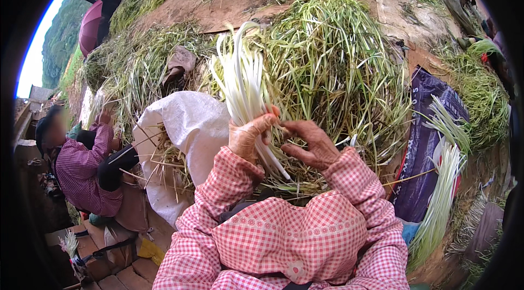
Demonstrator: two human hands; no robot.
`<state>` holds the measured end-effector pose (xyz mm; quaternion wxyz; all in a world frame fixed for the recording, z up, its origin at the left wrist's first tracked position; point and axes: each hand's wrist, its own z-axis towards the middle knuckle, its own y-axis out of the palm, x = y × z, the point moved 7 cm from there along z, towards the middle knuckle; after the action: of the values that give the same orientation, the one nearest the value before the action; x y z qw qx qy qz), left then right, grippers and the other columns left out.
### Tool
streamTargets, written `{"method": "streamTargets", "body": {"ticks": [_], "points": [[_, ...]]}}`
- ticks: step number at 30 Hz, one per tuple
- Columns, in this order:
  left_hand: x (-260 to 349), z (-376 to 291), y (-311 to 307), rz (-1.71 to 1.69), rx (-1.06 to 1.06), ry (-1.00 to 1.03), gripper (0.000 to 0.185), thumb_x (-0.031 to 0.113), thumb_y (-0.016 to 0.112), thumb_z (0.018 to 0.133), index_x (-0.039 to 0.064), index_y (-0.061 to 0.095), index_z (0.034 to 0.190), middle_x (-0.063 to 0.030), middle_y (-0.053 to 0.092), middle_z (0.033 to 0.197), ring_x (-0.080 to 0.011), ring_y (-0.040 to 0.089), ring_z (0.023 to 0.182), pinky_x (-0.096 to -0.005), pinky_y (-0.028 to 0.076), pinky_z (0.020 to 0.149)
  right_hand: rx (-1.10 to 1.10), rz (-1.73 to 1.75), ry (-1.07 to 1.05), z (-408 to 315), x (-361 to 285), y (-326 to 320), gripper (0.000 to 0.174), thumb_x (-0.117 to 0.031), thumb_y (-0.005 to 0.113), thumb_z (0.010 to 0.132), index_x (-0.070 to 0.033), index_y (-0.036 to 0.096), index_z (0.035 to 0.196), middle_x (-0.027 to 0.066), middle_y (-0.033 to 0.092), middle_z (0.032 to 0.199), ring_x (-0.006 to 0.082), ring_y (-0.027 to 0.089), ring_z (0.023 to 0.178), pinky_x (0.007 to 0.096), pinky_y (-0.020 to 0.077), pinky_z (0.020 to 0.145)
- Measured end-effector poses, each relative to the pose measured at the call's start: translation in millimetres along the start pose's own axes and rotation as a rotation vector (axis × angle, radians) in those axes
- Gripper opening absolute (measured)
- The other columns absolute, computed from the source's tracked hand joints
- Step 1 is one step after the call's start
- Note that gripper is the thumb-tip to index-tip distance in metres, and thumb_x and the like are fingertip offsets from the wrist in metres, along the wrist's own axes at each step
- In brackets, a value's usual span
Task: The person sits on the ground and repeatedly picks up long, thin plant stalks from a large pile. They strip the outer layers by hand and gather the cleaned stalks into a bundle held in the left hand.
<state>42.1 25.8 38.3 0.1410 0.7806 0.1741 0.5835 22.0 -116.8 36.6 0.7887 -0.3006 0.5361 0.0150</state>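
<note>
My left hand [249, 133] is closed around a bunch of long white-and-pale-green stalks [243, 81], probably chives or garlic shoots. Their far ends fan out over the heap, while a few white ends stick out below my fist. Just to the right, my right hand [313, 144] has its fingers apart, with nothing seen in it. Its index fingertip is very close to my left fingers; whether they touch is unclear. Beyond both hands lies a large heap of green and yellowing stalks [335, 65].
A white woven sack [200, 126] holding dry straw lies at left. Sorted pale stalks [440, 191] rest on a purple printed sack [425, 126] at right. A person in checked clothing [86, 163] sits at far left, handling stalks. Farther back is a pink umbrella [90, 28].
</note>
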Motion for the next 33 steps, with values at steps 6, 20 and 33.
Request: {"method": "streamTargets", "body": {"ticks": [6,20,33], "points": [[33.3,17.8,-16.4,0.002,0.049,0.113,0.018,0.005,0.073,0.07,0.0,0.063,0.084,-0.0078,0.065,0.071,-0.0075,0.054,0.045,-0.0168,0.043,0.036,0.039,0.182,0.315,-61.6,48.0,-14.1,0.033,-0.027,0.047,0.089,-0.002,0.057,0.108,0.0152,0.062,0.09,0.02,0.061,0.072,0.0321,0.0515,0.062],[30.8,39.4,-63.2,-0.105,0.155,0.034,0.02,0.011,0.067,0.078,-0.002,0.063,0.093,-0.0006,0.057,0.057,-0.0066,0.046,0.041,-0.0186,0.037,0.038,0.293,-0.649,0.711,-254.5,182.8,-85.7,0.016,-0.008,0.058,0.079,-0.002,0.06,0.094,0.0097,0.06,0.083,0.0202,0.059,0.075,0.0313,0.0489,0.067],[-39.1,24.9,-17.6,-0.042,0.209,-0.125,0.021,0.013,0.066,0.079,0.0,0.061,0.094,-0.0005,0.058,0.065,-0.0058,0.046,0.041,-0.0186,0.036,0.036,0.377,-0.034,0.061,-34.3,22.5,-16.7,0.013,-0.004,0.066,0.076,-0.003,0.06,0.086,0.0086,0.059,0.076,0.0197,0.061,0.066,0.029,0.0493,0.056]]}}
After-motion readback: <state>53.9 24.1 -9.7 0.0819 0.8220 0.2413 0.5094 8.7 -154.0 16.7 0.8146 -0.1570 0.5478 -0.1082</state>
